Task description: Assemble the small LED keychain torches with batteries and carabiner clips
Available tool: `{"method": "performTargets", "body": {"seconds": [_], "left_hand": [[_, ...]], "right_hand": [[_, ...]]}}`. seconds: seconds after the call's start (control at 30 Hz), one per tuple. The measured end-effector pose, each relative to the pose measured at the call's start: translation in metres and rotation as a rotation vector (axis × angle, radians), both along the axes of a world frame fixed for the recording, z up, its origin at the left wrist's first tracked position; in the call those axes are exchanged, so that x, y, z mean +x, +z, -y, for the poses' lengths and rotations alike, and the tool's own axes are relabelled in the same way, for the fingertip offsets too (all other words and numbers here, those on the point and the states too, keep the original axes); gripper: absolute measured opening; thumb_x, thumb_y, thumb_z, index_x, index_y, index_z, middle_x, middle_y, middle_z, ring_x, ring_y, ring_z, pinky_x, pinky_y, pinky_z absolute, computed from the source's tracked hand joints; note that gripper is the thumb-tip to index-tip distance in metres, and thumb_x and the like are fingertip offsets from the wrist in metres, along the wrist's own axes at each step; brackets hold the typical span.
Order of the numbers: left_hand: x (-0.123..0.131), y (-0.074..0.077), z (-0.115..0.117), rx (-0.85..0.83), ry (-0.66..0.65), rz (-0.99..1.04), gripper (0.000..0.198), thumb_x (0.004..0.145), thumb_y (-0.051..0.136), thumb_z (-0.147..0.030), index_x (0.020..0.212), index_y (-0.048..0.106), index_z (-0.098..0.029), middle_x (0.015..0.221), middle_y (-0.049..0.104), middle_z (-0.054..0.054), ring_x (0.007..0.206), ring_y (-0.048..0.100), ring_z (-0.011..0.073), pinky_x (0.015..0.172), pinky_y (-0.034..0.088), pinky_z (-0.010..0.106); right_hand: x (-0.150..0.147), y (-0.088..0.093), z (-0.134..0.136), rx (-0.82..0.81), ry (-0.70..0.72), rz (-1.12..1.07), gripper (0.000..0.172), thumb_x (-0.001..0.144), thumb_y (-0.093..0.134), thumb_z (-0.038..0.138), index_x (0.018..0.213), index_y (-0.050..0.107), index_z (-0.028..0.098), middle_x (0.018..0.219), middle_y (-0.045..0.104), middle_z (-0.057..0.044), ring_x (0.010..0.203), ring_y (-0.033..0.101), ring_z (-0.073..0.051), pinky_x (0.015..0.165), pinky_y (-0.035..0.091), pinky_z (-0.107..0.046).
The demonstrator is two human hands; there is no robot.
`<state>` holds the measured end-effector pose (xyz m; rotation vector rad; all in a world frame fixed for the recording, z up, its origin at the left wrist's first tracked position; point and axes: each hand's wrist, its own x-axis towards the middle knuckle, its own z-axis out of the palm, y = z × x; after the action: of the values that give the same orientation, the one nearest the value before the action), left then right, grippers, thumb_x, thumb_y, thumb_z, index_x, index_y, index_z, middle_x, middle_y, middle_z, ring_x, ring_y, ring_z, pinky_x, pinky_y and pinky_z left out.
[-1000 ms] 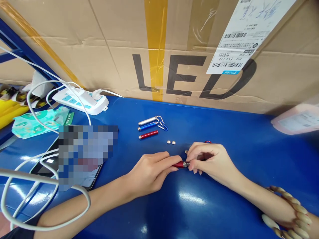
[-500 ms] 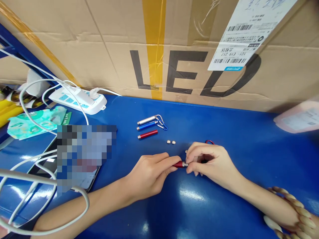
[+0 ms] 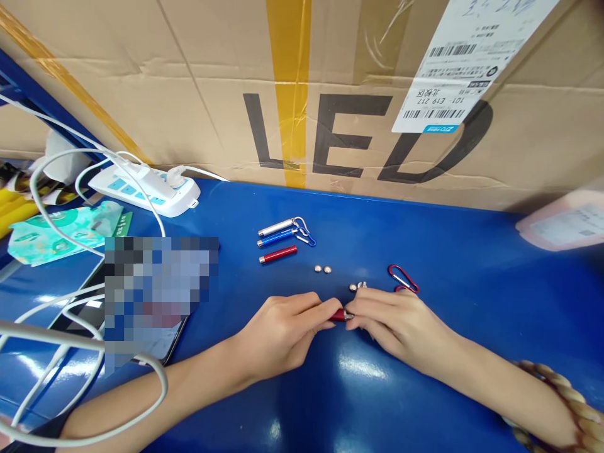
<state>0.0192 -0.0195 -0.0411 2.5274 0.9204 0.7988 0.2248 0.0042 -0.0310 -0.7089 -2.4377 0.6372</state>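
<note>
My left hand (image 3: 287,330) pinches a small red metal penlight (image 3: 336,315), whose silver end points right. On that silver end (image 3: 348,316) the fingertips of my right hand (image 3: 396,318) are closed; the exact shape of the end piece is hidden by them. Just beyond the right fingers lie a small round silver button cell (image 3: 353,287) and another small silver piece (image 3: 362,285). Two more button cells (image 3: 323,269) rest farther left. Behind the right hand is a red carabiner (image 3: 403,279), partly covered by it.
A silver penlight (image 3: 276,227), a blue penlight (image 3: 275,238) with a carabiner, and another red penlight (image 3: 278,254) lie side by side. White cables and a power strip (image 3: 146,189) are at left, near a blurred phone (image 3: 160,302). A cardboard box (image 3: 212,82) stands behind.
My right hand has turned and moved slightly left and down, its fingers closer to the red penlight's end. More of the red carabiner and the small silver pieces now show.
</note>
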Motion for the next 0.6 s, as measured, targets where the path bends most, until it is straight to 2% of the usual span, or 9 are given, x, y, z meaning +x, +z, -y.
{"method": "performTargets", "body": {"seconds": [0.07,0.2,0.43,0.6], "left_hand": [[0.0,-0.001,0.0,0.028,-0.001,-0.021,0.025,0.093,0.033,-0.011,0.102,0.057,-0.008,0.068,0.055,0.004,0.054,0.05,0.013,0.049,0.044,0.023],[0.0,-0.001,0.0,0.029,0.006,-0.027,0.026,0.094,0.032,-0.012,0.102,0.057,-0.009,0.066,0.055,0.003,0.054,0.05,0.0124,0.05,0.045,0.022],[0.001,0.0,0.0,-0.108,0.028,0.075,0.025,0.095,0.037,-0.017,0.108,0.057,-0.009,0.072,0.061,0.006,0.057,0.052,0.0126,0.052,0.045,0.023],[0.001,0.001,-0.001,-0.176,0.048,0.135,0.026,0.095,0.037,-0.018,0.113,0.055,-0.011,0.075,0.063,0.007,0.06,0.056,0.0136,0.054,0.047,0.024]], "right_hand": [[-0.003,-0.001,0.004,-0.05,-0.048,0.046,0.032,0.092,0.038,0.019,0.067,0.058,0.019,0.059,0.056,0.0,0.052,0.052,-0.011,0.047,0.039,-0.022],[-0.008,-0.002,0.007,-0.282,-0.102,0.038,0.037,0.093,0.038,0.024,0.057,0.046,0.018,0.051,0.044,0.003,0.044,0.038,-0.008,0.044,0.032,-0.022],[-0.007,0.005,0.003,-0.57,-0.101,-0.03,0.037,0.094,0.038,0.033,0.063,0.052,0.018,0.047,0.046,0.005,0.04,0.043,-0.006,0.043,0.035,-0.019],[-0.004,0.013,-0.002,-0.636,-0.099,-0.015,0.035,0.092,0.043,0.034,0.064,0.059,0.018,0.046,0.049,0.005,0.041,0.048,-0.006,0.047,0.04,-0.019]]}}
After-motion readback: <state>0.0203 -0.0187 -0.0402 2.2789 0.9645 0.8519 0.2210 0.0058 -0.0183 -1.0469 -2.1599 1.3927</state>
